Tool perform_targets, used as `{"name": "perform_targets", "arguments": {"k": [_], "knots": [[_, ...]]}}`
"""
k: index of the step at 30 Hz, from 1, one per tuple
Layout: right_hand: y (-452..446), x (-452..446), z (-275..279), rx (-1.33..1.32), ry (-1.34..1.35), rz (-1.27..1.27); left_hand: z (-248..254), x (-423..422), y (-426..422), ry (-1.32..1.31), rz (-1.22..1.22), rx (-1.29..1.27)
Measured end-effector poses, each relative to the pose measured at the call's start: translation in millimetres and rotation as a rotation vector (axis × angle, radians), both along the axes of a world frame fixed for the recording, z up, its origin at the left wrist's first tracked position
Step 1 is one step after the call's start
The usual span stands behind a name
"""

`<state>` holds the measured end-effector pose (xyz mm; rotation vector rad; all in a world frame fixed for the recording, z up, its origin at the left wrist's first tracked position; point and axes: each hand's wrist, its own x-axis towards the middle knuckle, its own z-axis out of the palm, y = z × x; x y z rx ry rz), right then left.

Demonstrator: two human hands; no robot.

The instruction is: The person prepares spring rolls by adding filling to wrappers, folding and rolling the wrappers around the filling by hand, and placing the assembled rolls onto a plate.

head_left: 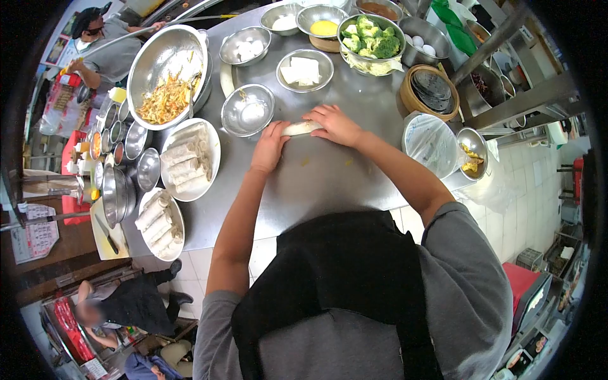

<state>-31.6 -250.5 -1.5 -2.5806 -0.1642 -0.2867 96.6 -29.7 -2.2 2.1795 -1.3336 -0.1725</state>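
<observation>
A pale rolled wrapper (300, 128) lies on the steel table (304, 183), between my two hands. My left hand (270, 145) has its fingers closed round the left end of the roll. At the right end, my right hand (335, 125) presses its bent fingers on the roll. Just beyond my left hand is a nearly bare steel bowl (247, 110). To the left, an oval plate (215, 158) holds several finished rolls (185, 161), and a second plate (180, 226) nearer me holds more. A large bowl (140, 66) contains shredded filling (166, 100) and a utensil.
Along the far side stand bowls of white blocks (304, 71), broccoli (373, 37) and eggs (423, 45). A bamboo steamer (408, 101) and plastic-covered container (430, 144) are at right. A knife (107, 235) lies lower left. Other people (117, 47) are at left.
</observation>
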Motion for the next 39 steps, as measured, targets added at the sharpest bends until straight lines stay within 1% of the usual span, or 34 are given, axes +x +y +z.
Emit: {"name": "perform_targets", "arguments": {"k": [4,10,13,16,19,20,22,25,28,31,34,37,39], "knots": [[-3.9,2.2,-0.8,0.067,-0.014,-0.009,-7.3,6.2,-2.6,0.033,-0.004,-0.042],[-7.4,-0.2,4.7,0.141,0.163,0.020,2.4,-1.7,2.4,0.067,-0.073,-0.021],[-5.7,-15.9,12.0,0.246,0.270,0.076,7.4,-23.6,15.7,0.100,-0.082,-0.023],[-3.1,-33.6,16.2,0.242,0.157,0.103,27.5,-50.2,28.0,-0.053,-0.035,0.018],[1.9,-51.1,21.8,0.123,0.009,0.022,32.7,-64.2,29.9,-0.044,0.023,-0.007],[5.8,-54.3,23.6,0.114,0.012,-0.007,33.2,-67.3,29.3,-0.047,0.030,-0.018],[12.1,-61.3,27.2,0.092,0.018,-0.070,32.4,-70.3,23.4,-0.072,-0.001,-0.019],[21.6,-65.7,21.7,0.050,-0.081,-0.110,29.2,-71.5,9.5,-0.127,-0.057,-0.045],[27.2,-69.8,18.6,-0.029,-0.097,-0.151,25.2,-71.9,-0.8,-0.162,-0.081,-0.076],[28.8,-74.2,19.3,-0.029,-0.100,-0.161,21.7,-71.6,-5.0,-0.184,-0.090,-0.086],[31.5,-74.6,20.7,0.093,-0.175,-0.281,19.9,-70.7,-5.4,-0.227,-0.093,-0.083],[30.3,-75.3,15.9,0.164,-0.171,-0.325,18.5,-68.6,-5.0,-0.269,-0.115,-0.059],[31.2,-77.4,12.9,0.153,-0.158,-0.314,17.3,-66.7,-4.3,-0.310,-0.138,-0.037]]}}
